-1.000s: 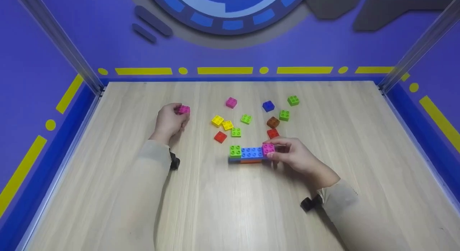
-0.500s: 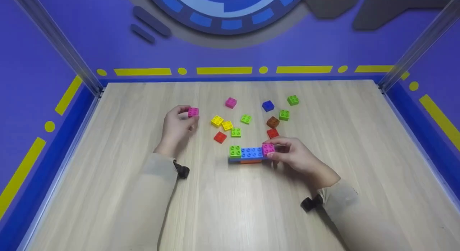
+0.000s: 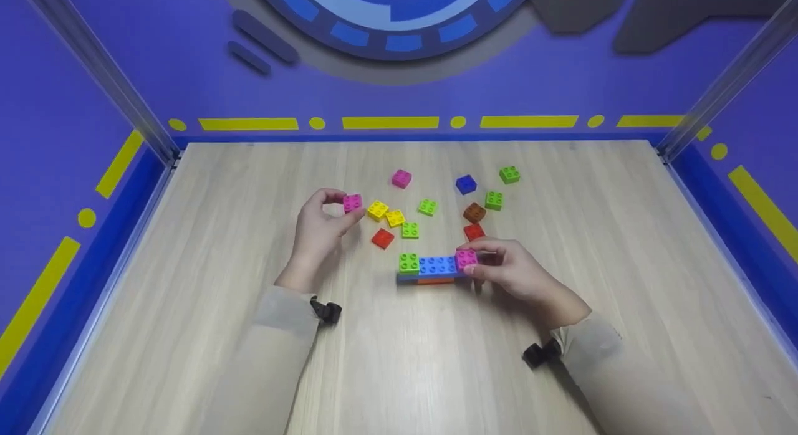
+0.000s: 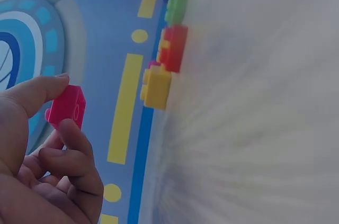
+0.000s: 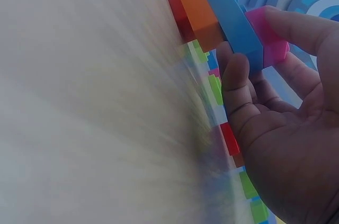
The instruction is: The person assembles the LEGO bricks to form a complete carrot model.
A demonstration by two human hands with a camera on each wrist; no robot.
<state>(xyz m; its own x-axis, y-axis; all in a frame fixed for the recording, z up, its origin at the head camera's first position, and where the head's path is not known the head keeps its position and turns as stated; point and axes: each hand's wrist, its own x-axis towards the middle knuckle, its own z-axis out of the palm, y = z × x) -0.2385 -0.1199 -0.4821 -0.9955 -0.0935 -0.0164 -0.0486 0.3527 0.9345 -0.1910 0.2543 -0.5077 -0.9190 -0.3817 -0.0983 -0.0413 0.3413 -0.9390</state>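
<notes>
The left hand (image 3: 320, 228) pinches a brick (image 3: 353, 202), the right hand (image 3: 516, 272) the build (image 3: 437, 264); pressing on its overhang (image 3: 408, 277) nearer the surface's left edge (image 3: 149, 235) could tip it.

Loose toy bricks (image 3: 427, 207) — pink, yellow, red, green, blue, brown — dot the wood-grain tabletop (image 3: 386, 360).

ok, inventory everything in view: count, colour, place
Assembly: 1, green, pink, blue, orange, centre
Held brick: 1, pink, left
Loose pink brick: 1, pink, far middle
Yellow bricks: 2, yellow, middle
Loose green bricks: 4, light green, middle, right
Red bricks: 2, red, middle, right
Brown brick: 1, brown, right
Blue brick: 1, dark blue, right
Table: 1, beige, beneath
Walls: 3, blue, yellow marks, back, sides
Posts: 2, grey, back corners
Wrist devices: 2, black, wrists
Sleeves: 2, beige, arms
Left hand: 1, bare, left
Right hand: 1, bare, right
</notes>
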